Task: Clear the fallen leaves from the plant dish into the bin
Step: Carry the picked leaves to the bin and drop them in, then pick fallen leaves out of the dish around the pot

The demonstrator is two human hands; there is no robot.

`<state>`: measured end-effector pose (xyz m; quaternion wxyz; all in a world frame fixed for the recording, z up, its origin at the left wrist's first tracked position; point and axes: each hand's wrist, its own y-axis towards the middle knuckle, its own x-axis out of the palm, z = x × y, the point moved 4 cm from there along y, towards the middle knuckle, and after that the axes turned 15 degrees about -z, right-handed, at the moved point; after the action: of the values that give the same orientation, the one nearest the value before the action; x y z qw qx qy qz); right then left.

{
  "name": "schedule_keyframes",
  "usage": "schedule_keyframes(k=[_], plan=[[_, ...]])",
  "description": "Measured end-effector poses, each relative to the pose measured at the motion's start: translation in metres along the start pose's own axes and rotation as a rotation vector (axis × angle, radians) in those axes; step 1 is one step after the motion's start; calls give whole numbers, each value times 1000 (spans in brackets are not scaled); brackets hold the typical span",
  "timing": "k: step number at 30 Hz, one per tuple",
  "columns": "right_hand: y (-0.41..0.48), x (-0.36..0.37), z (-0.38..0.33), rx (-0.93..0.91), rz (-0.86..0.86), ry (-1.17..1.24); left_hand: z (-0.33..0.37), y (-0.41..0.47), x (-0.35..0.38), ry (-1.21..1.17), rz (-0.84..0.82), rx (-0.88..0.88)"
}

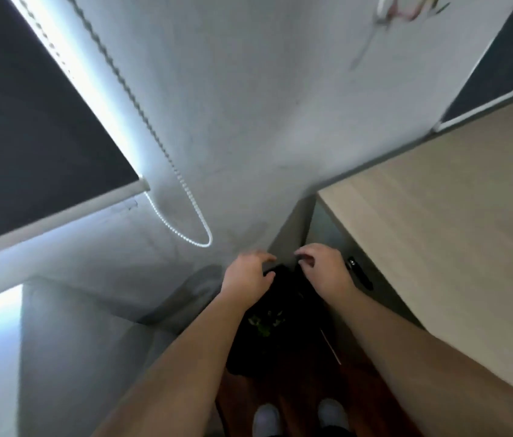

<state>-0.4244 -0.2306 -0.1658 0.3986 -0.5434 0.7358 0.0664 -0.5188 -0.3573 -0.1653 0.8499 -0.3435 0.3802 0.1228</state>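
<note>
Down in the corner, between the grey sofa (pixel 69 342) on the left and the pale wooden counter (pixel 438 222) on the right, a black bin (pixel 280 313) stands on the dark wood floor (pixel 362 383) with both arms reaching over it. Green scraps (pixel 263 321), probably leaves, lie inside it, so the bin looks as if it has already taken some of the dish's litter.

My left hand (pixel 247 274) hovers at the bin's far edge with its fingers curled; it may be pinching the dark liner, but blur and shadow keep me from telling. My right hand (pixel 324 268) hangs opposite, fingers bent and loosely apart, holding nothing I can make out. Set like this, on either side of the rim, the hands seem placed to spread or steady the opening.

No plant dish is in view. A dark object (pixel 359 274) beside the right wrist is too blurred to name. Pale shoes (pixel 267 417) are cut off at the bottom edge.
</note>
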Motion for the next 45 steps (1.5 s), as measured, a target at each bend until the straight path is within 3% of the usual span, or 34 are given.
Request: schedule_keyframes(k=[4,8,13,18,26,38,45], plan=[[-54,-103,-21,46,228,82,107,0,-64,84,67,246],[-142,-188,6,117,471,105,234,-12,-72,222,74,515],[-285,-241,85,325,701,150,377,-46,-4,356,-31,764],[-410,-244,169,547,810,181,474,-85,96,434,-172,906],[-510,-238,277,723,674,197,530,-91,204,550,-345,826],[-483,-231,343,889,195,95,551,-30,266,751,-471,729],[-464,-224,350,890,219,134,565,-2,292,816,-539,750]])
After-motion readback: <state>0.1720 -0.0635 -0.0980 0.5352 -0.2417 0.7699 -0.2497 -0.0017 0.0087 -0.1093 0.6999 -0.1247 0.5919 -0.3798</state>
